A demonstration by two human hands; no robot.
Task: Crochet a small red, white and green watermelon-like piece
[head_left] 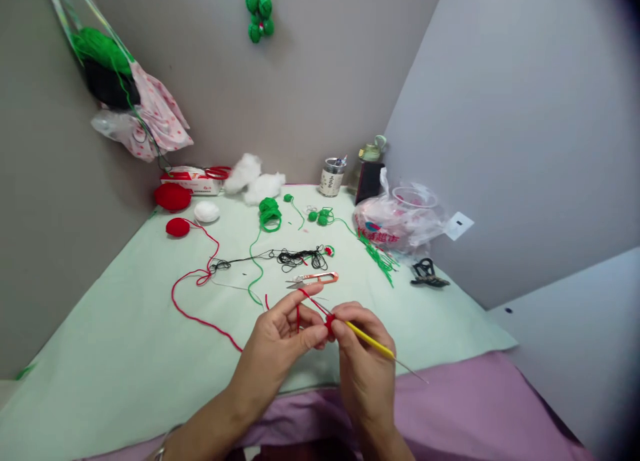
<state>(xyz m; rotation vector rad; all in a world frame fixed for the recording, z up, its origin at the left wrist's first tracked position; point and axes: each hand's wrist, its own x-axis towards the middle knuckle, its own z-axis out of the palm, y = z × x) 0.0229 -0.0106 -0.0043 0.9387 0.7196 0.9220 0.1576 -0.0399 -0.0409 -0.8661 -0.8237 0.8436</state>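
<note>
Between my two hands is a small piece of red crochet (329, 323). My left hand (285, 331) pinches it between thumb and fingers, its index finger raised with red yarn (210, 322) running over it. That yarn trails back across the table to a red ball (177, 227). My right hand (365, 341) grips a yellow-handled crochet hook (373, 340), its metal tip at the red piece and a thin end pointing down right. Just beyond my fingertips lie orange thread snips (325, 278). Part of the red piece is hidden by my fingers.
Tangled black yarn (300, 258) and a green yarn roll (271, 214) lie mid-table. Behind are white stuffing (257, 181), a red-and-white box (193, 181) and a pen tin (332, 178). A plastic bag (400, 218) stands right, a black hair clip (429, 274) near it.
</note>
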